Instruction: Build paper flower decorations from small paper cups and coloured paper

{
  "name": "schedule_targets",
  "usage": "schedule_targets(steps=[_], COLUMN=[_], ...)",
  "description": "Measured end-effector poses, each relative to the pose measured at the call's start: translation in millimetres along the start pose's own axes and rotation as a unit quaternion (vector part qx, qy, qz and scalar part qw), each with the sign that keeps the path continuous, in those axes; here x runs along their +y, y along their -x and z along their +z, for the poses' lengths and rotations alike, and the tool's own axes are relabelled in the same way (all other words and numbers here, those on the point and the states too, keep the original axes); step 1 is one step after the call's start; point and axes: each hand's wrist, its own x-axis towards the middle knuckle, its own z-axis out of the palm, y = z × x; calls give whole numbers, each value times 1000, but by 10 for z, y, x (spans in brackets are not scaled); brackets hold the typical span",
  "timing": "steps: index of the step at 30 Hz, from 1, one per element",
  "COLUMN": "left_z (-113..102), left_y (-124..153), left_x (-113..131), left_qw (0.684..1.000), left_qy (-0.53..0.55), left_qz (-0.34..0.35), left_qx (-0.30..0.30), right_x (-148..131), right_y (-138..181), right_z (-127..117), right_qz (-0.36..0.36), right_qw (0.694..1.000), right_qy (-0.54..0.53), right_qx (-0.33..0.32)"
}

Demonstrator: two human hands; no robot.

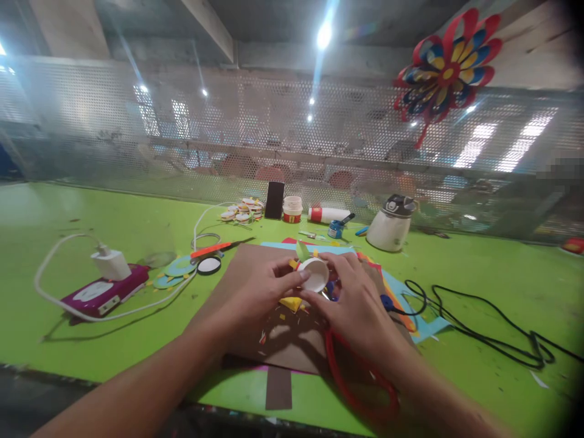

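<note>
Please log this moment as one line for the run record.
left hand: holds white round disc | right hand: holds same disc | below: brown card sheet | table: green | nearby: red scissors

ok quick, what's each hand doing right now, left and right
Left hand: fingers closed on the small white paper cup, pinching its left side.
Right hand: also gripping the same cup from the right.

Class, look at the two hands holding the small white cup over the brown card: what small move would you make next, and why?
Probably press the green paper piece onto the white cup. Both the left hand and the right hand pinch the cup above the brown card, and the green piece stands at its rim beside small yellow bits. Whether it is stuck yet cannot be told.
</note>
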Motion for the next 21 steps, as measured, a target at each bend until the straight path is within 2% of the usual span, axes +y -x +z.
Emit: schedule_targets(steps=[5, 9, 16, 21], left_z=[-90, -135, -214, -388], left_y=[-79, -120, -144, -171], left_x=[43, 55, 115, 234], left_qw=[999, 1000, 997, 988], left_qy=[30, 25, 10, 4], left_qz=[24, 4, 3, 76], left_qx=[-23, -18, 82, 136], right_x=[130, 225, 261, 282], right_y=[-126, -207, -235, -239], right_z=[-163, -239, -248, -242], right_qz=[97, 124, 111, 102], right_qw=[988, 975, 979, 983], right_qy=[-118, -180, -153, -129], right_qx=[5, -32, -82, -84])
